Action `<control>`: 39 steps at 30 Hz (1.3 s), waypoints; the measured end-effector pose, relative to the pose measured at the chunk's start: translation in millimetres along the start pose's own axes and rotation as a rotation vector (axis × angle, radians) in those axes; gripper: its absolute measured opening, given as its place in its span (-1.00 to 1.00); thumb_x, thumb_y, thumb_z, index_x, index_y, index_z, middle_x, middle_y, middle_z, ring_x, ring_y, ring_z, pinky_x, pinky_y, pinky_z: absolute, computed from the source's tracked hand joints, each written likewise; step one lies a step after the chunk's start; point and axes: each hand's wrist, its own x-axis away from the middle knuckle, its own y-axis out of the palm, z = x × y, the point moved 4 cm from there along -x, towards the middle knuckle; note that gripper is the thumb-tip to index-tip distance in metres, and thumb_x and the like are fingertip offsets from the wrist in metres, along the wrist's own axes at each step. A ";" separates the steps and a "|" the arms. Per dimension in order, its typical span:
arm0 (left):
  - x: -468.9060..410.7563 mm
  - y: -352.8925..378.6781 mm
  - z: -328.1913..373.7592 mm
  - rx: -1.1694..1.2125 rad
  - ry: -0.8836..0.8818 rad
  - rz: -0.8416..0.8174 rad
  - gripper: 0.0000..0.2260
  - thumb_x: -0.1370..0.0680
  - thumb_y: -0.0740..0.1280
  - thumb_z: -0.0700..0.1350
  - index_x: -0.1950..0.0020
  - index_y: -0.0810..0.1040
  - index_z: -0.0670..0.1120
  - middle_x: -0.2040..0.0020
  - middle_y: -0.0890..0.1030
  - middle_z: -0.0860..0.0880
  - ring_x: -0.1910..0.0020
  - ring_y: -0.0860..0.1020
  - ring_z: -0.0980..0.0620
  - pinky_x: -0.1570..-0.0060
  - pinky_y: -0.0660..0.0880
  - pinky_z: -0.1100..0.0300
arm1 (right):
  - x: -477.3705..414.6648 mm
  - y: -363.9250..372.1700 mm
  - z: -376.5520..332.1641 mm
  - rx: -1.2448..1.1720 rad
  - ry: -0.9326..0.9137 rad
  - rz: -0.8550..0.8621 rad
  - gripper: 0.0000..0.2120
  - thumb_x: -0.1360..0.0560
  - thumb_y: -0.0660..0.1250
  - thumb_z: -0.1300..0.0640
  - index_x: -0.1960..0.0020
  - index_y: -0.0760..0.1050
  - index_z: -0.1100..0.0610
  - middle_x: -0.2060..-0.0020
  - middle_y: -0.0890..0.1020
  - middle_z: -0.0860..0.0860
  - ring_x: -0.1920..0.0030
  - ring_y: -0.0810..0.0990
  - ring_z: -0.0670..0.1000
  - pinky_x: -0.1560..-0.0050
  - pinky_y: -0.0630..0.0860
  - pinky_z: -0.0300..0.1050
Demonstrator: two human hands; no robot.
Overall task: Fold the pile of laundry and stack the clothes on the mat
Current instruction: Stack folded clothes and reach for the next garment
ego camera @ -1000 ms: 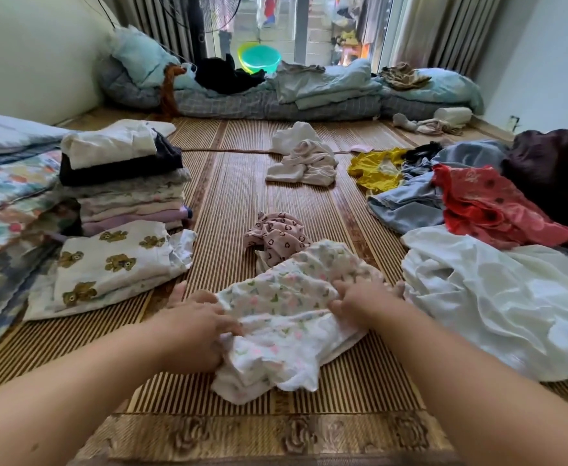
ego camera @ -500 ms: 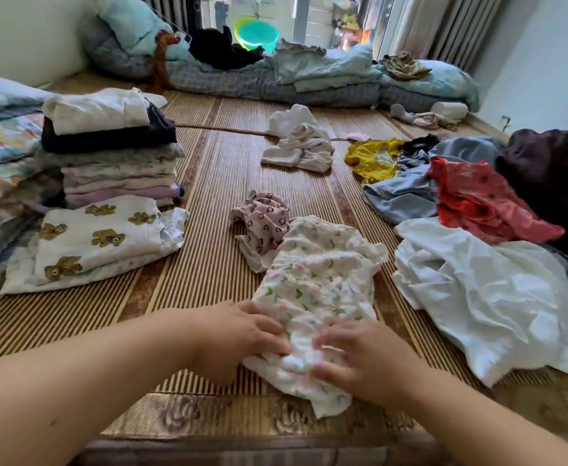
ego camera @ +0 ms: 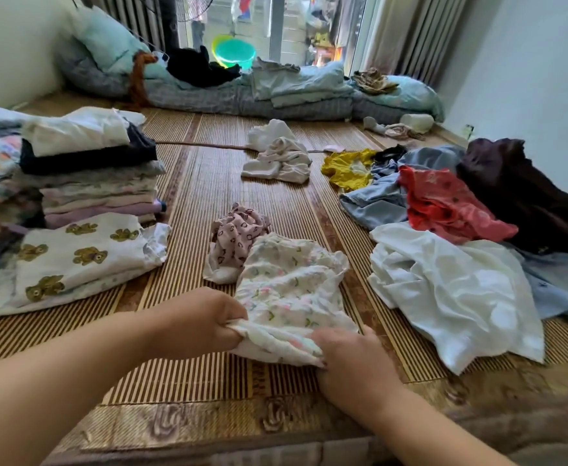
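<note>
**Two hands on one floral garment**

Gripped at its near edge: white floral-print cotton garment [ego camera: 289,290], flat on striped woven bamboo mat [ego camera: 191,203]. Left hand [ego camera: 208,322] pinching one corner, right hand [ego camera: 349,361] clutching the other. Beside it, crumpled pink heart-print cloth [ego camera: 235,233]; left, folded stack of clothes [ego camera: 90,169]; right, unfolded laundry pile [ego camera: 450,230].

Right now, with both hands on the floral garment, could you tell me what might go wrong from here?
The pink heart-print garment touches the floral garment's far edge, so it may get dragged along. The left hand and right hand grip only the near edge, so the crumpled far part may fold unevenly. The folded stack is tall and could topple.
</note>
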 end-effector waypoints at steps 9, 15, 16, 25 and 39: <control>1.3 -27.8 -2.4 0.589 -0.089 -0.106 -0.85 -0.50 0.33 -0.07 0.11 0.56 -0.16 0.18 0.68 -0.01 0.17 0.66 0.00 0.14 0.59 0.19 | -33.3 -55.3 32.9 -0.847 0.099 -0.216 -0.72 -0.18 0.29 0.14 0.13 0.59 -0.04 0.35 0.60 -0.09 0.37 0.57 -0.08 0.41 0.46 -0.22; -32.7 -30.8 -25.2 0.875 -0.269 0.401 -0.65 -0.58 0.27 0.04 -0.29 0.48 -0.11 -0.25 0.57 -0.20 -0.01 0.65 -0.10 -0.03 0.59 0.01 | -104.9 -39.9 52.2 -0.854 0.400 -0.104 -0.68 -0.48 0.35 0.23 -0.22 0.48 0.07 -0.04 0.62 0.11 0.08 0.66 0.07 0.05 0.65 0.08; -37.1 -29.3 -27.2 0.755 -0.250 0.419 -0.55 -0.58 0.26 0.06 -0.43 0.35 -0.05 -0.40 0.44 -0.17 -0.18 0.57 -0.13 -0.14 0.52 0.04 | -110.3 -37.8 54.1 -0.760 0.420 -0.037 -0.64 -0.51 0.35 0.19 -0.29 0.44 0.06 -0.11 0.59 0.08 0.06 0.63 0.02 0.04 0.64 0.04; -50.2 11.1 -50.8 -0.132 -0.591 0.206 -0.11 -0.48 0.23 0.36 -0.57 -0.23 0.06 -0.58 0.08 -0.09 -0.48 0.19 -0.22 -0.41 0.26 -0.20 | -94.1 25.2 43.0 -0.287 0.528 -0.109 -0.23 -0.39 0.23 -0.46 -0.42 0.25 -0.01 -0.24 0.46 0.06 -0.22 0.43 0.12 -0.21 0.46 0.14; -50.5 11.7 -25.8 0.554 -0.273 0.052 -0.39 -0.57 0.33 -0.09 -0.52 0.15 0.26 -0.30 0.41 -0.09 0.01 0.61 -0.04 -0.06 0.61 0.04 | -105.3 8.6 6.0 -0.054 0.104 0.066 -0.63 -0.53 0.16 -0.08 -0.33 0.41 -0.20 -0.42 0.31 -0.04 -0.50 0.14 0.13 -0.41 0.09 0.37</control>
